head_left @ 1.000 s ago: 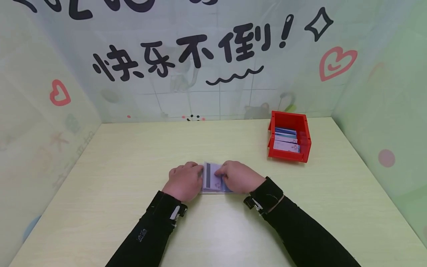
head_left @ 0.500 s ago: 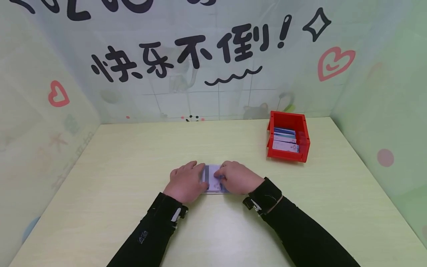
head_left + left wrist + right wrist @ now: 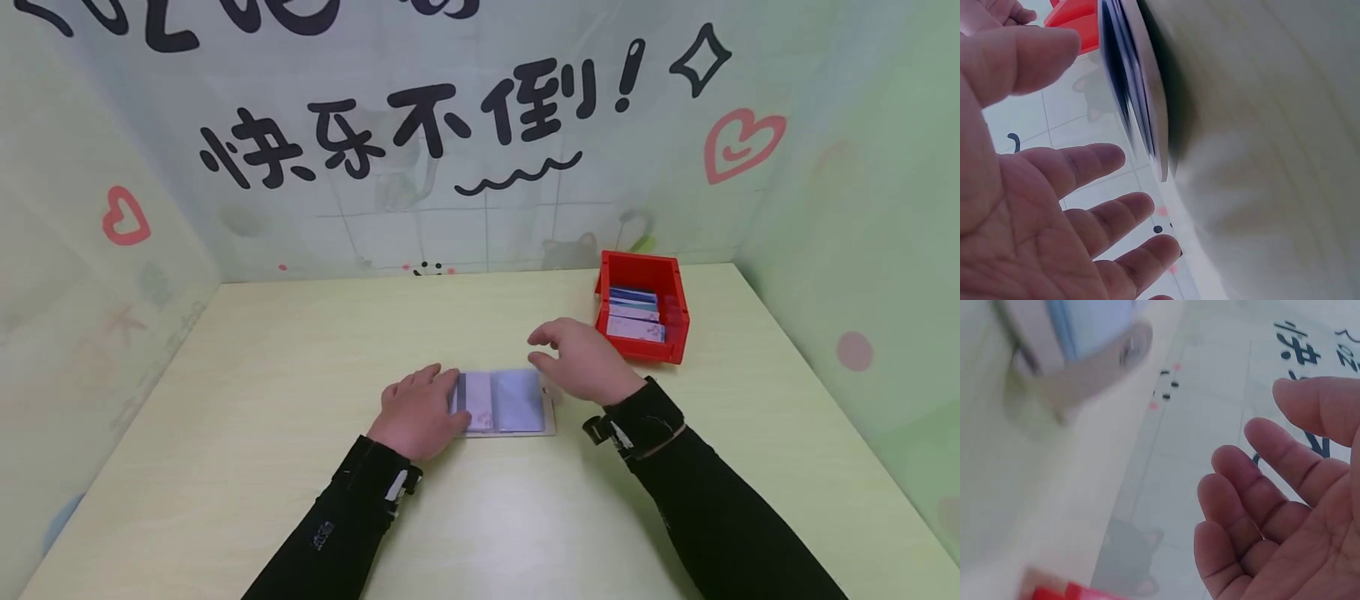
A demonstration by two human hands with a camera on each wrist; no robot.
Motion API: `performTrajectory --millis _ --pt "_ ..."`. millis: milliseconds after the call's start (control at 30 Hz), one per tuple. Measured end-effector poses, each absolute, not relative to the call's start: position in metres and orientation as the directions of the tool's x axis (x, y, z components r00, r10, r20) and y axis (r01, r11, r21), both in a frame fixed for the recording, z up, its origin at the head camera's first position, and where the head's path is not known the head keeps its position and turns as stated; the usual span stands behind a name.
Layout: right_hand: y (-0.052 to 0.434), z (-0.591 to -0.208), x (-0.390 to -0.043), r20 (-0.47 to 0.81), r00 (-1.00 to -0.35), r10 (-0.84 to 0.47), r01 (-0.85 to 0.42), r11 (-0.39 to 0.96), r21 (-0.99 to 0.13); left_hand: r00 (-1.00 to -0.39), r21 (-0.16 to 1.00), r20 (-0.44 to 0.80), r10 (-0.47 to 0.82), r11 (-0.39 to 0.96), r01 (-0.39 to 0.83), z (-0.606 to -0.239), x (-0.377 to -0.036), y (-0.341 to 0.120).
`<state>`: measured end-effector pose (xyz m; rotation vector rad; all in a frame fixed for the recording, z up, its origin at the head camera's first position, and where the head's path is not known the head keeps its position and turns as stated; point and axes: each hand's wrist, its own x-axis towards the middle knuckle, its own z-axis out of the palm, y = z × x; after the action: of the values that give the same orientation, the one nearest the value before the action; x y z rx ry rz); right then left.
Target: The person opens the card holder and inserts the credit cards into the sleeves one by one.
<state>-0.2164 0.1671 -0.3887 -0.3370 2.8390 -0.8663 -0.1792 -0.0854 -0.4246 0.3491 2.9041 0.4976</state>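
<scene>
A card holder (image 3: 517,402) lies spread open on the table, its right side showing a bluish clear sleeve. In its left side sits a pale pink card (image 3: 478,400) with a dark stripe. My left hand (image 3: 420,414) rests at the holder's left edge, thumb over the card's lower corner. In the left wrist view, its fingers are spread beside the thin stacked pages (image 3: 1138,81). Past the holder's upper right corner, my right hand (image 3: 583,360) is raised, fingers loosely bent, holding nothing. It is near the front of a red bin (image 3: 678,321).
Several blue and pink cards (image 3: 635,317) lean in the red bin at the back right of the table (image 3: 300,350). A printed cloth wall (image 3: 487,233) closes the back, and more cloth (image 3: 847,275) stands on both sides.
My right hand has let go of the pale pink card and moved up and right toward the red bin, uncovering the holder's right side. My left thumb has come down over the card.
</scene>
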Motion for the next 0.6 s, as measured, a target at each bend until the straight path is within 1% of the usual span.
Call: performTrajectory --millis 133,200,400,600 --pt "0.193 -0.382 -0.222 -0.027 -0.981 -0.192 -0.143 0.814 -0.564 -0.957 0.361 -0.121 0.263 0.910 0.204 -0.424 -0.178 -0.087" --pt "0.204 -0.381 -0.226 -0.012 -0.988 -0.151 -0.120 0.830 -0.544 -0.959 0.374 -0.113 0.260 0.905 0.201 -0.424 -0.177 -0.088" --pt "0.230 -0.378 -0.235 -0.023 -0.999 -0.041 -0.024 0.868 -0.497 -0.966 0.411 -0.106 0.237 0.895 0.175 -0.425 -0.176 -0.091" --pt "0.253 -0.382 -0.246 -0.053 -0.999 0.005 0.030 0.870 -0.492 -0.974 0.457 -0.096 0.204 0.879 0.139 -0.428 -0.175 -0.095"
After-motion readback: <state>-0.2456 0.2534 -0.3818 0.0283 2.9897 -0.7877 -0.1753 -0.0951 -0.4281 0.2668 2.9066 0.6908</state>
